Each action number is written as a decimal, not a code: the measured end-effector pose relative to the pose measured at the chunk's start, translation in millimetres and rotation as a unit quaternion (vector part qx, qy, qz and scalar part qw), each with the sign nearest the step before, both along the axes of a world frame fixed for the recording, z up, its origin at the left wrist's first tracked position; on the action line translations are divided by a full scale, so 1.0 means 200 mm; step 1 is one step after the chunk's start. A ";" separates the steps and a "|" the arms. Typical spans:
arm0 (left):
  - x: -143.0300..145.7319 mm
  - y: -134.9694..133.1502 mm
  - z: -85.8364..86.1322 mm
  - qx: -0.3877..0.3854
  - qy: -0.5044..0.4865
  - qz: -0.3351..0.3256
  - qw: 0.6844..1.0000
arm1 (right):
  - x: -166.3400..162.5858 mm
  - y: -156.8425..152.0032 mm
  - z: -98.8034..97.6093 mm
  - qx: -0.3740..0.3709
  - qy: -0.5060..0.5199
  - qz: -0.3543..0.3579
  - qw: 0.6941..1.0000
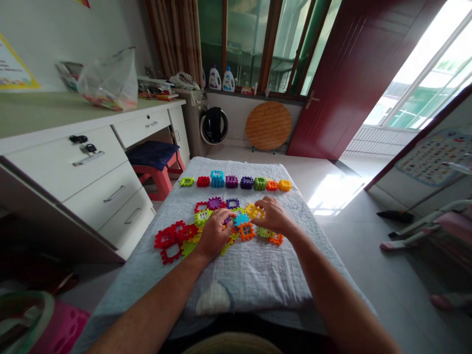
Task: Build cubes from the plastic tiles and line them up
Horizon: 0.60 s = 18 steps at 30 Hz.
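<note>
Loose interlocking plastic squares lie in a heap in the middle of the cloth-covered table [258, 275]. My left hand [217, 231] rests over the heap, its fingers curled down and pressed together. Whatever they hold is hidden; a bit of purple shows by the fingertips. My right hand [275, 215] pinches a yellow interlocking square [254, 211] between thumb and fingers. Close to it lie a light blue square [241, 220] and an orange square [246, 231]. Red squares [165, 237] spread at the heap's left side. A lime and orange pair [266, 232] lies below my right hand.
Small stacks sorted by colour form a row behind the heap, among them a tall light blue stack [217, 179] and a yellow stack [284, 185]. To the left stand a white desk [88, 162] and a red stool [160, 172]. A pink basket [61, 319] is at lower left.
</note>
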State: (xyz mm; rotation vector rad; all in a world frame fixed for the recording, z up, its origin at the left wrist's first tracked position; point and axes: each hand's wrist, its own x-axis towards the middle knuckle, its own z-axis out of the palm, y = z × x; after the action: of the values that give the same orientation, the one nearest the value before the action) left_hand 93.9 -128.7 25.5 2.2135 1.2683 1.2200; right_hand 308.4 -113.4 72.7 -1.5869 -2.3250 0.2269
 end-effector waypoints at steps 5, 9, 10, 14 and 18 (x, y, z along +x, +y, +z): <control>-0.01 0.00 0.01 0.013 -0.009 0.010 1.000 | -0.03 0.26 -0.12 -0.040 -0.054 -0.070 0.995; -0.01 0.00 0.01 0.016 -0.020 0.011 1.000 | -0.04 0.28 -0.19 -0.059 -0.087 -0.069 0.992; -0.01 -0.01 0.01 0.016 -0.022 0.011 1.000 | -0.04 0.28 -0.20 -0.060 -0.091 -0.067 0.992; 0.00 -0.01 0.01 0.019 -0.031 0.015 0.999 | -0.06 0.29 -0.20 -0.060 -0.106 -0.059 0.991; -0.01 -0.01 0.02 0.024 -0.033 0.025 0.999 | -0.09 0.29 -0.21 -0.054 -0.124 -0.069 0.988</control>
State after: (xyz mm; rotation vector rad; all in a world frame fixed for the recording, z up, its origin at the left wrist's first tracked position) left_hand 92.2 -131.2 29.5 2.1670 1.2881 1.3445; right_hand 290.0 -56.2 30.9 -1.9195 -2.4042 0.1326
